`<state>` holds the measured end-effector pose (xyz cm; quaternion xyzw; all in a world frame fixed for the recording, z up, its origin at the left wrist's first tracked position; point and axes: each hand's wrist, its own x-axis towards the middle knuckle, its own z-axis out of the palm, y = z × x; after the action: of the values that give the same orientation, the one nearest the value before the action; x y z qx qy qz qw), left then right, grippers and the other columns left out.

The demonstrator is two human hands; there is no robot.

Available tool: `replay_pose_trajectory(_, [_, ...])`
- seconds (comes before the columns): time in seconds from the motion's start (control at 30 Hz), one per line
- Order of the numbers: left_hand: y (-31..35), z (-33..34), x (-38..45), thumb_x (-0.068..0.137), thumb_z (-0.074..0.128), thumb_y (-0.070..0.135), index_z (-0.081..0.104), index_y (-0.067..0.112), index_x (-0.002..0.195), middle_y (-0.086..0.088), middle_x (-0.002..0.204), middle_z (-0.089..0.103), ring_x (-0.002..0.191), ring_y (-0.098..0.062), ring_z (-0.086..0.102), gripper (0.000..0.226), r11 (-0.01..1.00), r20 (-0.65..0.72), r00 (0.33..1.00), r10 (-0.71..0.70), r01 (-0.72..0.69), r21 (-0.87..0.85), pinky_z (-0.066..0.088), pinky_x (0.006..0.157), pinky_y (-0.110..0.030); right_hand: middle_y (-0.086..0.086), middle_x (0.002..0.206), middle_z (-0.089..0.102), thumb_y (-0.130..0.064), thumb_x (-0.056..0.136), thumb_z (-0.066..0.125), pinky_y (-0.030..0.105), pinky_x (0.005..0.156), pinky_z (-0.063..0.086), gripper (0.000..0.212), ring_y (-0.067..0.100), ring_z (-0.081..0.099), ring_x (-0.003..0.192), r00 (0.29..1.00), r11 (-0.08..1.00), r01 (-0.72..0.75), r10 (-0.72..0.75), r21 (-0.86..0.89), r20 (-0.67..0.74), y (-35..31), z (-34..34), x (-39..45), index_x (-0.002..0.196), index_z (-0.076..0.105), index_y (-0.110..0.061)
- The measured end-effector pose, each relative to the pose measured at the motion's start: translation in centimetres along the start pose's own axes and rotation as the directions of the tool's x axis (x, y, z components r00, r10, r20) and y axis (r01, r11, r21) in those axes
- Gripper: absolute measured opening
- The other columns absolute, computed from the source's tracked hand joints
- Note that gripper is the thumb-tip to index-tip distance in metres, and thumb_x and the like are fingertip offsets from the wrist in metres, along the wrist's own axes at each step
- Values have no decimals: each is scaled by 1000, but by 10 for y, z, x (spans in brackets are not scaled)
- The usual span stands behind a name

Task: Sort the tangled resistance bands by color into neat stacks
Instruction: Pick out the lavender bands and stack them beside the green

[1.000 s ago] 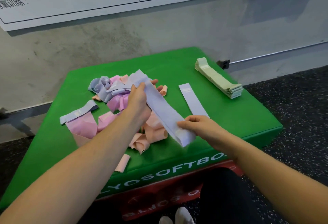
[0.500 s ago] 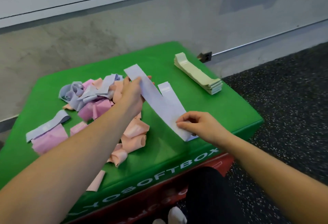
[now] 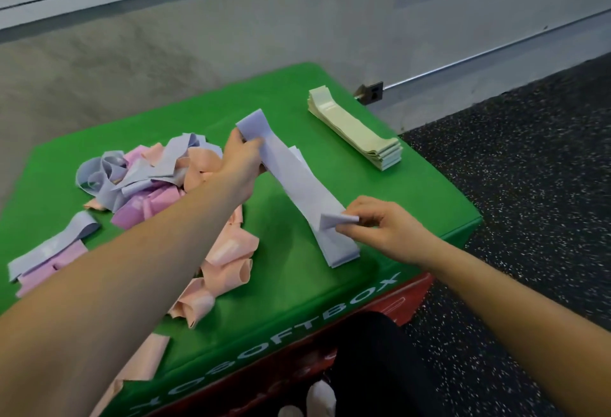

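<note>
Green soft box (image 3: 330, 287) under bands (image 3: 145, 181)

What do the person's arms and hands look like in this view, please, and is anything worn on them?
Both forearms are bare right to the frame's edge: no sleeves show. The left hand and right hand wear no gloves, and no rings, watch or wristband can be seen on the fingers or wrists. No markings are visible.
</note>
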<state>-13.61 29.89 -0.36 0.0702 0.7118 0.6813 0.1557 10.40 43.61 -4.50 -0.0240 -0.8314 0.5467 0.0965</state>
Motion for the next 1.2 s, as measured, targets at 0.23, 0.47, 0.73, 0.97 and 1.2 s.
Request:
replay_pose_trajectory(0.23, [-14,4,17,100,53,13,47,18,119,-8,111,55,85,-23,49,20,943,18,1000,12,-17,332,48,70,-36,-10,103,63,-35,87,59,25,86,42,28,14,52,95,957,880,251,-288,-404,-32,19,-7,4,106,77,-25])
replay_pose_trajectory(0.47, [-21,19,32,98,49,3,52,19,101,-6,100,55,92,-21,56,17,927,54,998,17,-36,374,56,76,-36,-19,89,66,-33,85,65,27,77,40,11,8,55,88,938,763,340,-317,-549,141,32,-6,9,94,69,-28])
replay_pose_trajectory(0.73, [-40,21,49,98,54,8,54,20,113,-1,104,59,89,-18,55,19,854,68,995,76,-100,510,54,90,-43,-12,101,65,-43,88,71,29,79,42,17,9,58,89,896,747,444,-358,-494,263,54,-8,6,85,68,-27])
replay_pose_trajectory(0.97, [-50,29,59,97,54,8,57,21,111,2,99,60,82,-10,53,19,825,72,986,152,-167,539,47,73,-23,-8,103,65,-43,93,69,37,74,46,17,13,60,89,876,742,482,-406,-466,261,61,-7,7,93,73,-27])
replay_pose_trajectory(1.2, [-62,24,69,96,56,16,63,24,107,4,113,54,77,-10,51,15,715,58,973,222,-203,669,43,63,-24,-8,99,66,-39,92,72,31,73,44,12,12,58,89,851,694,523,-460,-496,253,66,-5,6,96,77,-28])
